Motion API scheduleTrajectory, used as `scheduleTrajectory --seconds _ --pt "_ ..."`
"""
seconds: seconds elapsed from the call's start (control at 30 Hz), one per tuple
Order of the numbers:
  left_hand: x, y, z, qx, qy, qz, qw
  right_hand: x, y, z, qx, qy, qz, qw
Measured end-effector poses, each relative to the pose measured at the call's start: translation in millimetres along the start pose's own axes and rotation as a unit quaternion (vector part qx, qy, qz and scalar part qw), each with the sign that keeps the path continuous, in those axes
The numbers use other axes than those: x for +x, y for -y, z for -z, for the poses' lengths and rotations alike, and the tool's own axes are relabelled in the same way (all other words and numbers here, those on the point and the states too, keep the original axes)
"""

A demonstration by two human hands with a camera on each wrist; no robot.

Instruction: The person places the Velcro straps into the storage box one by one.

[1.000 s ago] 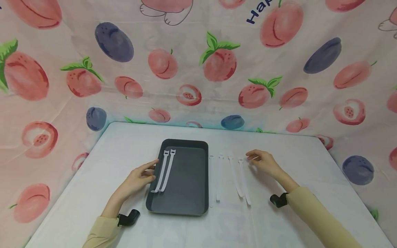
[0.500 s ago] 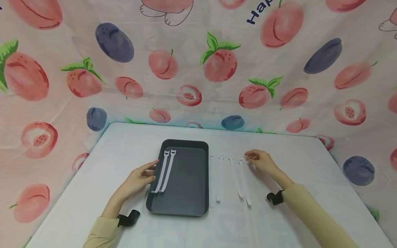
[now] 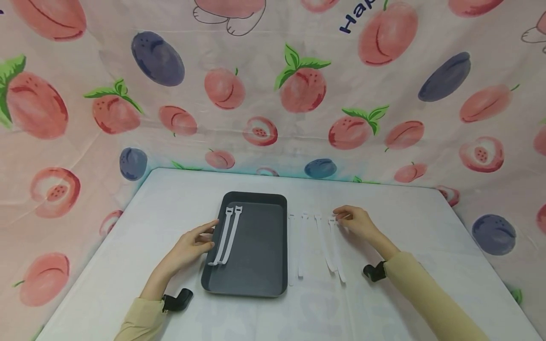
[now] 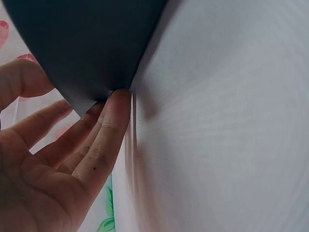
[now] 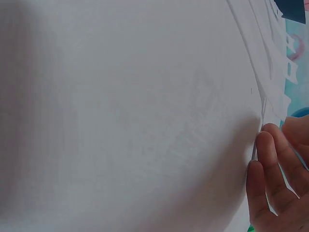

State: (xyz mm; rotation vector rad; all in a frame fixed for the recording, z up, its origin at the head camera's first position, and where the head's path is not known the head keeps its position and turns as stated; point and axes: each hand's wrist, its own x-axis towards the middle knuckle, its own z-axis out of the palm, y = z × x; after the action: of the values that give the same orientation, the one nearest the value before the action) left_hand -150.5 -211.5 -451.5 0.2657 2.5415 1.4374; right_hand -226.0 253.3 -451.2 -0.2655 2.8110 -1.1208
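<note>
Two white hook-and-loop cable ties (image 3: 232, 237) lie side by side along the left part of a dark grey tray (image 3: 260, 265). My left hand (image 3: 189, 247) rests at the tray's left edge, its fingers mostly straight; in the left wrist view the fingertips touch the tray's outer wall. Right of the tray, several more white cable ties (image 3: 300, 251) lie lengthwise on the table. My right hand (image 3: 358, 222) has its fingertips at the slotted head of the rightmost cable tie (image 3: 334, 246). The right wrist view shows those fingers loosely extended, low against the table.
The table (image 3: 384, 308) has a white cover. Fruit-printed cloth (image 3: 264, 85) hangs behind it and at both sides. A black wrist camera sits below each hand, the left one (image 3: 178, 300) just left of the tray's lower corner.
My right hand has moved a little left, bringing its fingertips to the head of the rightmost cable tie. The left hand, the tray and the cable ties stay where they were.
</note>
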Motion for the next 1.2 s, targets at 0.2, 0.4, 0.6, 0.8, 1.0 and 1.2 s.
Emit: scheduleTrajectory --seconds 0.2,0.4,0.6,0.8,1.0,1.2 --pt "-0.6 -0.1 0.5 -0.005 0.002 -0.003 1.0000 0.7 0.5 -2.3 0.001 -0.002 -0.006 1.0000" --pt "-1.1 -0.4 0.8 -0.008 0.002 -0.007 0.9999 0.7 3.3 -3.5 0.002 -0.004 -0.008 1.0000" --pt "-1.3 -0.7 0.7 -0.008 0.003 -0.008 0.9999 -0.8 6.3 -4.8 -0.004 -0.003 -0.010 0.9999" --pt "-1.2 -1.6 0.0 -0.008 0.005 -0.003 0.9999 -1.3 8.3 -6.1 -0.004 -0.009 -0.016 0.9998" --pt "-1.2 -2.0 -0.4 -0.008 0.002 0.002 1.0000 -0.7 8.2 -7.4 -0.001 -0.011 -0.024 0.9996" --pt "-0.8 -2.7 -0.1 -0.007 0.002 0.005 1.0000 -0.2 7.5 -7.0 0.015 -0.021 -0.026 0.9993"
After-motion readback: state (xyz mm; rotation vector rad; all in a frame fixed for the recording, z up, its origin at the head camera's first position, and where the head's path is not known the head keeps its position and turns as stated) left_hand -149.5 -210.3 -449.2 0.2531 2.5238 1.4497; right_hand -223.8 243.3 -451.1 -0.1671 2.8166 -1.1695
